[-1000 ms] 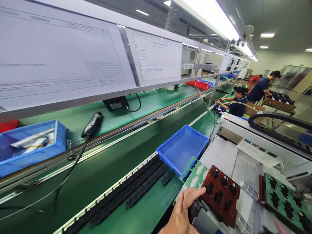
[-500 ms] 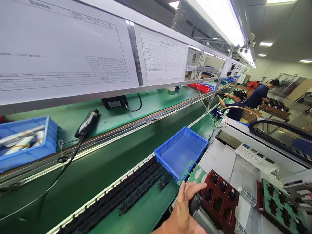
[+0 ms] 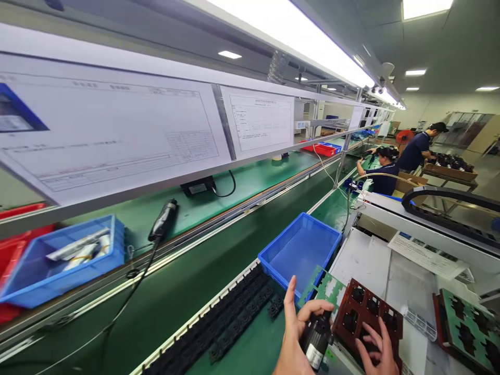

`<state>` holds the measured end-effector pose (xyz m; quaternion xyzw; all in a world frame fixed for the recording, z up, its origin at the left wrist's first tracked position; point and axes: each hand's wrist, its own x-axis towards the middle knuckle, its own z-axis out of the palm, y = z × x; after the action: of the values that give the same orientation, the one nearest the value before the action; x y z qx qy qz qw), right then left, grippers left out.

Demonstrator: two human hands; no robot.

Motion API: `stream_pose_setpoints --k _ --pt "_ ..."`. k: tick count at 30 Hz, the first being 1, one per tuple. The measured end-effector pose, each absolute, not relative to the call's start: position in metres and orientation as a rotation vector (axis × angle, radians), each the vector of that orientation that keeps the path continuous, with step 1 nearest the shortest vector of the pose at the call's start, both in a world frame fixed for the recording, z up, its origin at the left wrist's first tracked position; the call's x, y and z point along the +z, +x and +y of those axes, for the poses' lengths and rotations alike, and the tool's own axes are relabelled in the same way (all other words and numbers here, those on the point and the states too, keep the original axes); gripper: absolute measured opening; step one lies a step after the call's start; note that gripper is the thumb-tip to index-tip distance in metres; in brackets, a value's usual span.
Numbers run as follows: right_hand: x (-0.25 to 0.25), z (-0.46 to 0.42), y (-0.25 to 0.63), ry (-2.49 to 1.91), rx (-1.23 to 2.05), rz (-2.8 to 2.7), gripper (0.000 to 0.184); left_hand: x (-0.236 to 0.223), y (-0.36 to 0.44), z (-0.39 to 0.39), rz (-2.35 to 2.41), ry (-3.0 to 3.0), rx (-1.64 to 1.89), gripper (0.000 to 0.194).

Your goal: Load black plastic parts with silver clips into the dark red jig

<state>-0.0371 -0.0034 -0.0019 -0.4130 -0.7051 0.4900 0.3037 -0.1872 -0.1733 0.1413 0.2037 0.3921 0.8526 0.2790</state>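
My left hand [image 3: 291,333] is wrapped round a black cylindrical tool [image 3: 315,338] with a white label, its narrow end pointing up. The exact kind of tool is unclear. Over the lower part of a reddish-brown fixture plate [image 3: 344,307] is my right hand [image 3: 377,346], fingers apart and nothing visible in them; I cannot tell whether it touches the plate. Black round parts [image 3: 374,303] sit in the plate's openings. Behind my left hand, a green cut-out board [image 3: 330,286] lies between the plate and a blue bin [image 3: 269,263].
Rows of black moulded parts [image 3: 234,317] line the green bench at lower left. A second fixture with a green top [image 3: 469,323] lies at right. A corded black tool [image 3: 164,221] and a blue bin of tubes [image 3: 113,234] stand across the conveyor. Two co-workers [image 3: 414,148] are farther back.
My right hand has come into view over the reddish-brown plate. The black tool in my left hand shows more fully. The view has shifted, and the scene sits lower and farther right.
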Motion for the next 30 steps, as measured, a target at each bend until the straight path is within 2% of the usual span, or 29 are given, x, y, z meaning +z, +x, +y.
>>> stream_pose_setpoints --k 4,7,10,13,15,17,19,20,24,28,30 --pt "-0.041 0.020 -0.058 -1.135 1.456 -1.955 0.115 0.138 -0.191 -0.183 1.043 0.507 2.313 0.128" --pt "-0.065 0.036 -0.061 -1.122 1.399 -1.978 0.115 0.138 -0.189 -0.190 1.036 0.477 2.348 0.124" --pt "-0.079 0.043 -0.065 -1.069 1.314 -2.027 0.107 0.140 -0.183 -0.193 1.049 0.440 2.365 0.127" --pt "-0.070 0.044 -0.070 -1.025 1.292 -2.071 0.090 0.139 -0.180 -0.194 1.041 0.493 2.342 0.128" --pt "-0.046 0.041 -0.070 -1.004 1.213 -2.007 0.080 0.135 -0.183 -0.195 1.116 0.611 2.291 0.111" --pt "-0.010 0.035 -0.067 -0.994 1.170 -1.866 0.079 0.125 -0.189 -0.192 1.327 0.773 2.156 0.074" --pt "0.031 0.028 -0.063 -0.920 1.311 -1.671 0.086 0.109 -0.196 -0.183 1.472 0.862 1.984 0.048" --pt "0.051 0.024 -0.061 -0.878 1.417 -1.594 0.087 0.099 -0.198 -0.176 1.456 0.853 1.918 0.044" --pt "0.101 0.006 -0.055 -0.756 1.718 -1.445 0.088 0.058 -0.190 -0.148 1.120 0.662 1.743 0.057" --pt "0.109 -0.009 -0.046 -0.624 1.956 -1.349 0.078 0.038 -0.172 -0.135 0.866 0.604 1.614 0.093" --pt "0.107 -0.014 -0.041 -0.539 2.052 -1.371 0.073 0.034 -0.166 -0.136 0.834 0.599 1.601 0.101"
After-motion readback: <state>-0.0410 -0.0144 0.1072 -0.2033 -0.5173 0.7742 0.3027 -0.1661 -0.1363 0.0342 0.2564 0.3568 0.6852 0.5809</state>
